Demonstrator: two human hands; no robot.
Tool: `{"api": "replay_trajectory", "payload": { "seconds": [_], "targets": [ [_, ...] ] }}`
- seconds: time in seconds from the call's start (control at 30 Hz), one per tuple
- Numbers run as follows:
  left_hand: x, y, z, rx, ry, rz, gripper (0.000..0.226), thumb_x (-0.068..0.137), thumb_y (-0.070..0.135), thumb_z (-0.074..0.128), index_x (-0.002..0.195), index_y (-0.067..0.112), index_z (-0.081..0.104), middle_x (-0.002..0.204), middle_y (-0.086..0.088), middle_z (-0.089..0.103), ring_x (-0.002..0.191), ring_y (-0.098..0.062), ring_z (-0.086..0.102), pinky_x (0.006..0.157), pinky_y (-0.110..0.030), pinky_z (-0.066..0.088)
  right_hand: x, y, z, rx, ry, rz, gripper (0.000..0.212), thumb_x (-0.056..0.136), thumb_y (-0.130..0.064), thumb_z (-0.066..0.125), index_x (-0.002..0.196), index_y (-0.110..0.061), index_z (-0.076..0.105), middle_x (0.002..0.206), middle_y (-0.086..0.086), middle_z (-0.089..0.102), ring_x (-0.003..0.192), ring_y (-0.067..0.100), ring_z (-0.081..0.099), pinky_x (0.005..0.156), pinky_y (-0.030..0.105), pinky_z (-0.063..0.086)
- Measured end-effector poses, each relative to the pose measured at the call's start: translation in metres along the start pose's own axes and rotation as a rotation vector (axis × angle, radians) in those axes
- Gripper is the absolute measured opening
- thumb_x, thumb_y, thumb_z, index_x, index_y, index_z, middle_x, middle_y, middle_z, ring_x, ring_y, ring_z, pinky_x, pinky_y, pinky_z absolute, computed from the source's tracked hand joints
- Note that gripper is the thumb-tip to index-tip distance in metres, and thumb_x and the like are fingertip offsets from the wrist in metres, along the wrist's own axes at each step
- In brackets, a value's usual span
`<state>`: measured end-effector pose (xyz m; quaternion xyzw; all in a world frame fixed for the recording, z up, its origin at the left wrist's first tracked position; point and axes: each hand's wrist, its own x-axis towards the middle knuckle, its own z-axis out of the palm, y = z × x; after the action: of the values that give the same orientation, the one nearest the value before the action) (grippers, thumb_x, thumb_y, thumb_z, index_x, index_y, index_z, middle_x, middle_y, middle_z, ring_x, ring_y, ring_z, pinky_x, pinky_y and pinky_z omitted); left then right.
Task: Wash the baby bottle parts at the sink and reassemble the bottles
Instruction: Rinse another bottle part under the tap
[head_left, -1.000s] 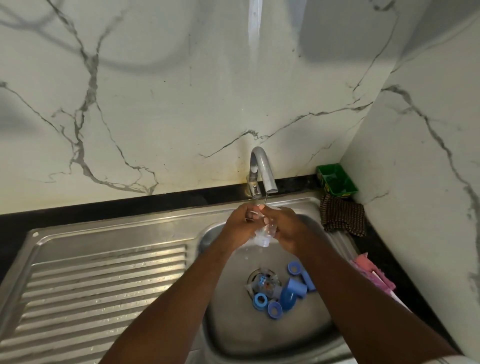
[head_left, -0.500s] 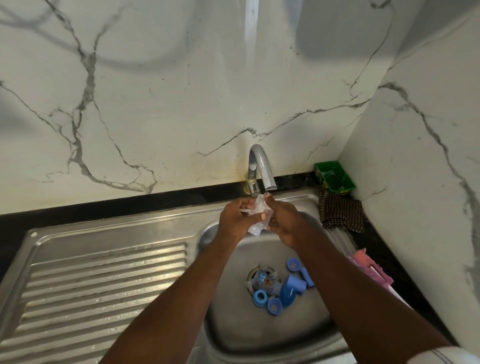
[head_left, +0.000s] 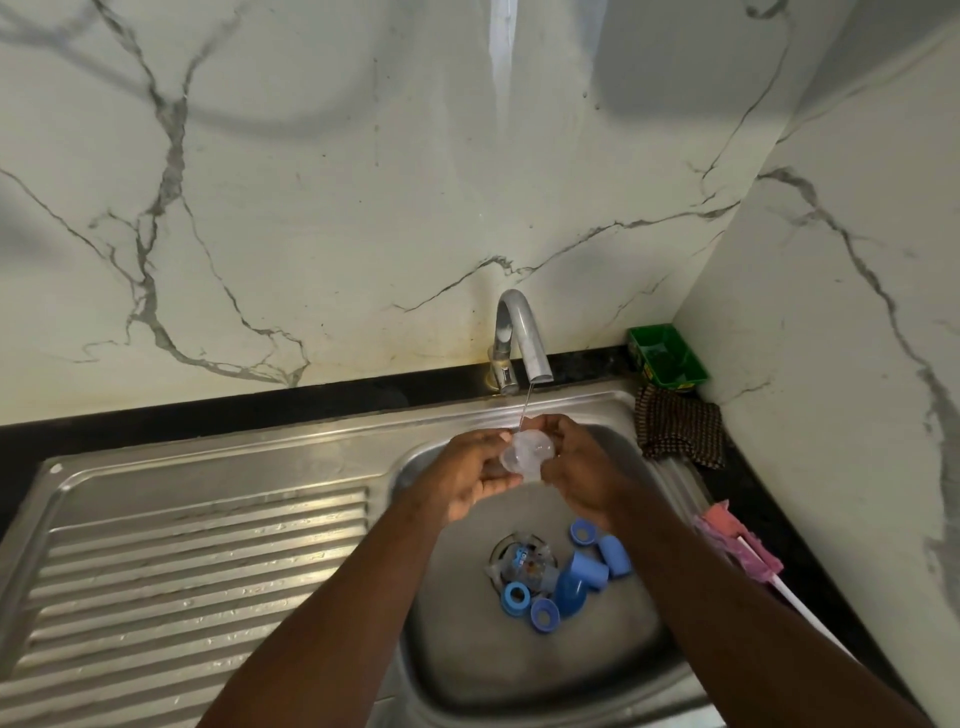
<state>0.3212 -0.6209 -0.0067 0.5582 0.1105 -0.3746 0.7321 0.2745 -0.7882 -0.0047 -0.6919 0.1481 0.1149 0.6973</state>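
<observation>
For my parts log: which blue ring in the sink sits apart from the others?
The blue ring closest to the right hand; the other two lie together nearer the camera.

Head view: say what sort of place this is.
Probably a home kitchen: a steel sink with a ribbed drainboard, a tap running a thin stream, and a checked cloth on the dark counter.

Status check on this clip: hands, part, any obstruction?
Left hand and right hand both grip clear nipple under thin faucet stream. Blue rings and caps, bottle lie in sink by drain. Nothing in the way.
</observation>
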Motion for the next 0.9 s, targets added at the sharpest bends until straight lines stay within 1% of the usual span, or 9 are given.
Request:
{"api": "replay_trajectory", "payload": {
  "seconds": [0.17, 0.23, 0.33, 0.5, 0.63, 0.7, 0.77, 0.83, 0.9],
  "targets": [
    [0.009, 0.003, 0.004, 0.027, 0.014, 0.192, 0.058, 0.081, -0.003, 0.076, 0.133, 0.015, 0.057, 0.126, -0.008, 0.068, 0.108, -0.026, 0.071, 0.091, -0.048, 0.058, -0.008, -0.006, -0.008, 0.431, 0.019, 0.028, 0.036, 0.091, 0.002, 0.049, 0.127, 0.003, 0.054, 0.121, 0.025, 0.062, 0.104, 0.036, 0.062, 0.088, 0.044, 0.054],
    [0.011, 0.007, 0.009, 0.098, -0.009, 0.247, 0.076, 0.073, -0.008, 0.081, 0.139, 0.017, 0.053, 0.132, -0.003, 0.064, 0.112, -0.023, 0.069, 0.090, -0.048, 0.059, -0.008, -0.011, -0.004, 0.343, 0.028, 0.052, 0.038, 0.099, -0.013, 0.048, 0.132, 0.005, 0.052, 0.119, 0.025, 0.062, 0.102, 0.035, 0.061, 0.085, 0.044, 0.053],
    [0.011, 0.010, 0.012, 0.263, -0.021, 0.329, 0.076, 0.070, -0.010, 0.082, 0.137, 0.016, 0.057, 0.131, 0.002, 0.066, 0.112, -0.016, 0.068, 0.091, -0.043, 0.059, -0.009, -0.016, 0.004, 0.129, 0.045, 0.129, 0.038, 0.102, -0.027, 0.050, 0.129, -0.002, 0.057, 0.120, 0.022, 0.064, 0.101, 0.030, 0.063, 0.078, 0.037, 0.053],
    [0.011, 0.008, 0.004, 0.340, 0.037, 0.345, 0.074, 0.069, -0.020, 0.076, 0.131, 0.017, 0.061, 0.124, -0.001, 0.070, 0.110, -0.016, 0.069, 0.089, -0.042, 0.060, -0.013, -0.029, 0.004, -0.414, 0.073, 0.021, 0.032, 0.094, -0.028, 0.067, 0.121, -0.014, 0.059, 0.105, 0.000, 0.063, 0.082, 0.002, 0.057, 0.054, 0.004, 0.043],
    [0.013, 0.000, -0.005, 0.443, 0.085, 0.305, 0.068, 0.068, -0.013, 0.081, 0.127, 0.016, 0.064, 0.116, -0.001, 0.074, 0.107, -0.019, 0.071, 0.091, -0.044, 0.059, 0.000, -0.027, 0.008, -0.545, 0.044, 0.020, 0.037, 0.086, -0.024, 0.076, 0.117, -0.010, 0.061, 0.109, 0.005, 0.067, 0.091, 0.011, 0.062, 0.081, 0.027, 0.053],
    [0.012, -0.005, -0.006, 0.506, 0.107, 0.256, 0.061, 0.070, -0.003, 0.085, 0.124, 0.017, 0.066, 0.113, 0.001, 0.074, 0.103, -0.018, 0.071, 0.090, -0.042, 0.060, 0.003, -0.031, 0.009, -0.622, -0.030, 0.005, 0.019, 0.086, -0.014, 0.074, 0.102, -0.015, 0.064, 0.105, 0.010, 0.068, 0.095, 0.018, 0.062, 0.095, 0.041, 0.052],
    [0.009, -0.010, -0.006, 0.496, 0.123, 0.164, 0.054, 0.075, 0.004, 0.084, 0.123, 0.021, 0.066, 0.114, 0.003, 0.072, 0.104, -0.017, 0.067, 0.084, -0.036, 0.060, 0.003, -0.036, 0.011, -0.652, -0.097, -0.016, 0.023, 0.090, -0.006, 0.068, 0.085, -0.027, 0.058, 0.091, 0.003, 0.065, 0.092, 0.023, 0.061, 0.099, 0.049, 0.049],
    [0.008, -0.015, -0.006, 0.464, 0.134, 0.125, 0.053, 0.078, 0.005, 0.083, 0.125, 0.022, 0.064, 0.116, 0.004, 0.070, 0.107, -0.018, 0.065, 0.083, -0.036, 0.060, 0.002, -0.033, 0.014, -0.648, -0.055, -0.031, 0.023, 0.089, -0.006, 0.069, 0.085, -0.026, 0.058, 0.088, -0.001, 0.064, 0.093, 0.025, 0.063, 0.098, 0.049, 0.051],
    [0.010, -0.017, -0.005, 0.509, 0.167, 0.146, 0.052, 0.077, 0.005, 0.083, 0.125, 0.020, 0.065, 0.118, 0.000, 0.071, 0.107, -0.021, 0.067, 0.086, -0.040, 0.061, 0.002, -0.024, 0.016, -0.664, 0.030, -0.072, 0.024, 0.084, -0.010, 0.076, 0.104, -0.014, 0.063, 0.101, 0.003, 0.066, 0.099, 0.021, 0.064, 0.094, 0.033, 0.053]
  ]
}}
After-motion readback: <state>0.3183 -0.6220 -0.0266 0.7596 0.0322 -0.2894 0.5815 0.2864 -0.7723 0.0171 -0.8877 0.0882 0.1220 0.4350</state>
